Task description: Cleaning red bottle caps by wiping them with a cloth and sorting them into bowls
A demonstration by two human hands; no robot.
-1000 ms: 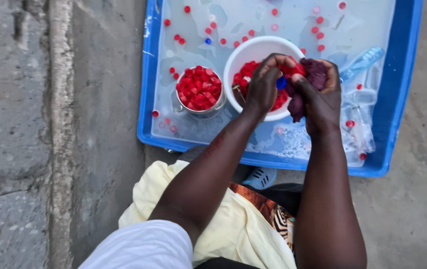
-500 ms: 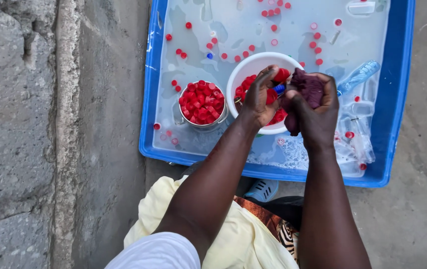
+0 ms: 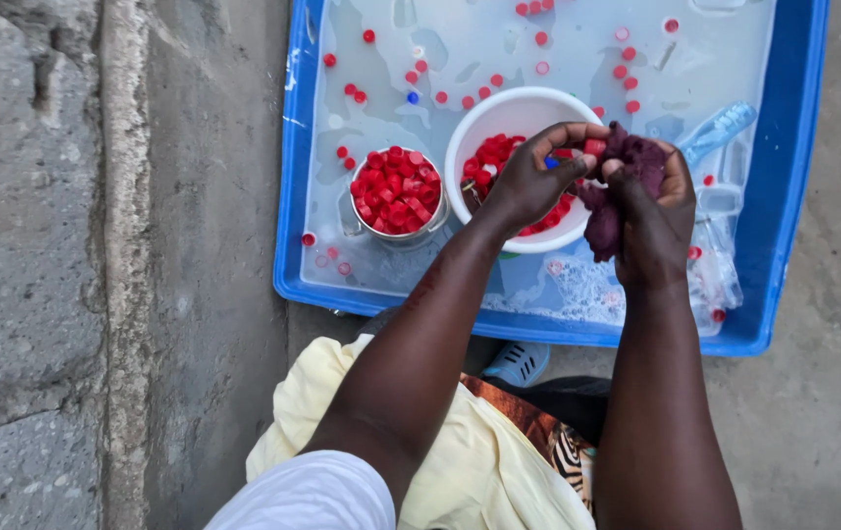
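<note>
Head view, looking down. Left hand (image 3: 528, 182) pinching a red bottle cap (image 3: 594, 147) between thumb and fingertips, over the rim of the white bowl (image 3: 499, 113) at upper centre. Right hand (image 3: 654, 211) clenched around a dark purple cloth (image 3: 605, 221), pressed against that cap. Bowl partly filled with red caps, one blue. Left of it, a metal cup (image 3: 396, 228) heaped with red caps, seemingly the finished lot. Many loose caps (image 3: 538, 37) scattered in soapy water across the blue tub (image 3: 288, 196); clear plastic bottle (image 3: 717, 132) at right. Judged roughly midway: plenty left.
</note>
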